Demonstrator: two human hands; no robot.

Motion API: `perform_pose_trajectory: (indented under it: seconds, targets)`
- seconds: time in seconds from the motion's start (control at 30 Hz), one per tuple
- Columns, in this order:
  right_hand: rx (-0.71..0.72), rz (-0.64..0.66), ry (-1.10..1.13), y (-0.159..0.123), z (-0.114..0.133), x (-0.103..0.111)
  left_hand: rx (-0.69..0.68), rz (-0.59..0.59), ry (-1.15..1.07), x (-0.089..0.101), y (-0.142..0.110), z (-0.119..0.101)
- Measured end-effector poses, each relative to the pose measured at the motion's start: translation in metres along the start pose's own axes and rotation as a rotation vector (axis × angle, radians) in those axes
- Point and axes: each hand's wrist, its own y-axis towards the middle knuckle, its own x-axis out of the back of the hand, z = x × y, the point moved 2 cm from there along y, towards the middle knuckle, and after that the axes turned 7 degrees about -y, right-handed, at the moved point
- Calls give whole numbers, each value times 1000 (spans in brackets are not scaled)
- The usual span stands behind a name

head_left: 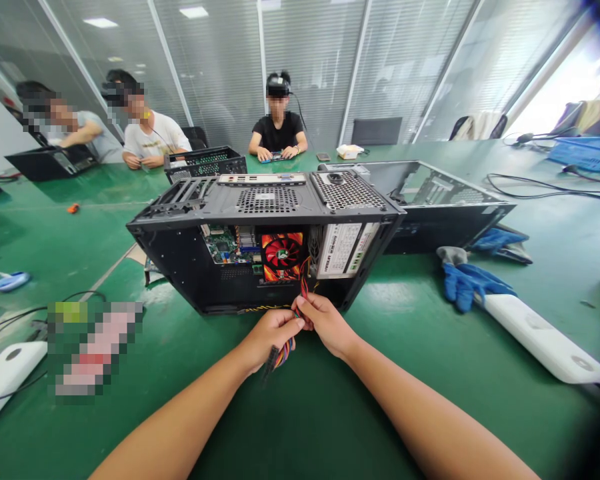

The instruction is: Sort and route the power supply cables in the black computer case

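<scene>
A bundle of coloured power cables [285, 352] is held in my left hand [275, 335], its fingers closed and a black connector [271, 362] hanging below them. My right hand [325, 321] pinches red and black wires [304, 285] of the cables close beside it, both hands nearly touching. The wires run up into an open black computer case [175, 263] lying in front of me. Inside it are a green motherboard [225, 244], a red cooling fan [282, 254] and a labelled power supply [347, 251] at the right.
Another open case [450, 223] stands behind on the right. Blue gloves [473, 283] and a white power strip [545, 337] lie at the right, another power strip [15, 367] at the left. Three people sit across the green table [405, 400], with smaller cases near two of them.
</scene>
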Motion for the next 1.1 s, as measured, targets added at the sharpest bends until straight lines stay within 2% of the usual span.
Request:
perform_pose_trajectory:
  seconds: [0.1, 0.33, 0.6, 0.7, 0.97, 1.1]
  targets:
    - [-12, 8, 0, -1, 1, -1, -24, 7, 6, 0, 1, -1]
    - [0, -68, -80, 1, 0, -1, -286, -168, 573, 0, 1, -5]
    - [9, -76, -111, 1, 0, 0, -408, -226, 826, -3, -2, -8]
    - [8, -64, -91, 1, 1, 0, -392, -213, 768, -2, -1, -6]
    - [-23, -23, 26, 0, 3, -2, -137, -38, 250, 1, 3, 0]
    - [-23, -28, 35, -1, 3, -1, -122, -25, 188, 2, 3, 1]
